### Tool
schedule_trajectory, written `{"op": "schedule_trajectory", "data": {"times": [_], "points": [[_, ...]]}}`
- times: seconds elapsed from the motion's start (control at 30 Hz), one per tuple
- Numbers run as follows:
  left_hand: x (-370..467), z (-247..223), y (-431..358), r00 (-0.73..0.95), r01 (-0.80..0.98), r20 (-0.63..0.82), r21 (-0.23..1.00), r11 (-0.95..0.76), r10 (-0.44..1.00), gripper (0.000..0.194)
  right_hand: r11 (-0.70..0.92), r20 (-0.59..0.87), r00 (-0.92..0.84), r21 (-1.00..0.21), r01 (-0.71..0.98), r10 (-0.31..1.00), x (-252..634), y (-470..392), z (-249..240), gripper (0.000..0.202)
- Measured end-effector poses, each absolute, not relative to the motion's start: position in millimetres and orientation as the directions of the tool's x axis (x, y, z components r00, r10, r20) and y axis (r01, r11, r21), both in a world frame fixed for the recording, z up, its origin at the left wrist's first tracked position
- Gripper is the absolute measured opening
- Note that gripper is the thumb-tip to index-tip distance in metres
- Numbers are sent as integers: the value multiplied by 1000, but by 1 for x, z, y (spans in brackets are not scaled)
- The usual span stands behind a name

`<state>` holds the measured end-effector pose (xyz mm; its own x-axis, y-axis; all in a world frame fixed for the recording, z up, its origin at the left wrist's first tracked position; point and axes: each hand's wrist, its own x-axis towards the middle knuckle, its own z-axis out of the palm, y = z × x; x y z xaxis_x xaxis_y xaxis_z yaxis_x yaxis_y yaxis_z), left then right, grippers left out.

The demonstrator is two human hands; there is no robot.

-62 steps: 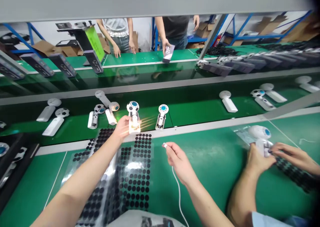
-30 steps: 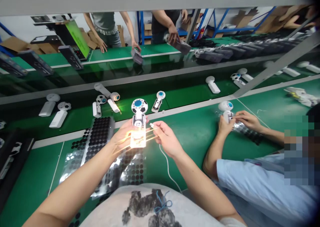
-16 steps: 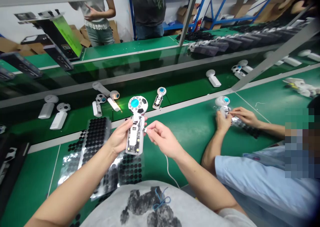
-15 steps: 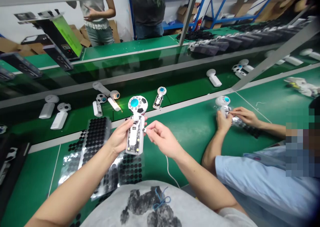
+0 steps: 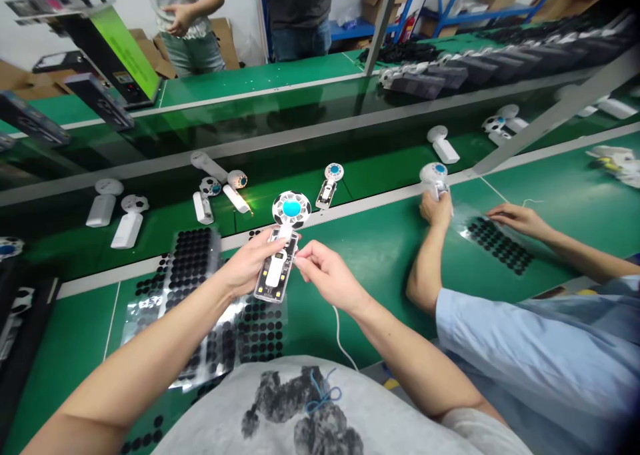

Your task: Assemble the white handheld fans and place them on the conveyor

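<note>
Leaning over the tabletop (image 5: 373,255), the football-patterned handheld fan (image 5: 275,271) is clamped in the left hand (image 5: 247,263). The right hand (image 5: 326,273) pinches the end of the white cable (image 5: 338,328) at the fan's edge; the metal tip visible a moment ago is now hidden, so both appear to meet, though whether it is plugged in I cannot tell. Black-dot sheets (image 5: 194,248) lie beneath the left forearm (image 5: 157,347); more fans (image 5: 446,151) rest on the belt (image 5: 390,163) beyond.

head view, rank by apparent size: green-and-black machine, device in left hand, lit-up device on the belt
1. green-and-black machine
2. held device
3. lit-up device
The held device is nearer the camera, so true sizes are unsure.
</note>
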<state>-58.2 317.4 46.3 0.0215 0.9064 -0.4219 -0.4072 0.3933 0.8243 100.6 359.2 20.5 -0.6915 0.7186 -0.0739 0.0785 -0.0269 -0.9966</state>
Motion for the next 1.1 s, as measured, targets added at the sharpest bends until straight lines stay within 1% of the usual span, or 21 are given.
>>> {"op": "schedule_trajectory", "data": {"times": [0.33, 0.47, 0.53, 0.63, 0.7, 0.83, 0.87, 0.93, 1.0, 1.1], "points": [[-59, 26, 323, -26, -425, -491, 794, 435, 871, 30, -128, -139, -694, -989, 68, 706, 92, 367, 1, 13], [-70, 23, 328, -15, -401, -503, 794, 456, 864, 31, -95, -176, -680, -983, 155, 712, 94, 378, -7, 17], [-83, 20, 339, -89, -403, -485, 816, 414, 870, 31, -104, -206, -610, -974, 199, 765, 100, 388, -13, 20], [-99, 8, 370, -225, -388, -414, 868, 308, 882, 28, -129, -223, -480, -967, 222, 848, 108, 403, -22, 26], [-101, -6, 402, -257, -339, -382, 896, 288, 888, 25, -122, -221, -455, -964, 237, 863, 110, 409, -29, 28], [-89, -43, 474, -327, -203, -333, 939, 278, 885, 19, -138, -250, -476, -956, 258, 843, 111, 408, -42, 29], [-89, -50, 491, -358, -155, -316, 948, 278, 879, 19, -157, -268, -472, -953, 260, 840, 112, 408, -44, 29], [-100, -58, 519, -457, -35, -268, 958, 284, 848, 26, -197, -295, -447, -947, 254, 844, 117, 411, -45, 28], [-127, -56, 540, -597, 99, -194, 945, 312, 778, 35, -212, -296, -426, -949, 234, 855, 122, 416, -42, 26], [-188, -43, 559, -799, 242, -71, 870, 429, 596, 50, -199, -266, -422, -960, 198, 867, 128, 425, -36, 23]]}}
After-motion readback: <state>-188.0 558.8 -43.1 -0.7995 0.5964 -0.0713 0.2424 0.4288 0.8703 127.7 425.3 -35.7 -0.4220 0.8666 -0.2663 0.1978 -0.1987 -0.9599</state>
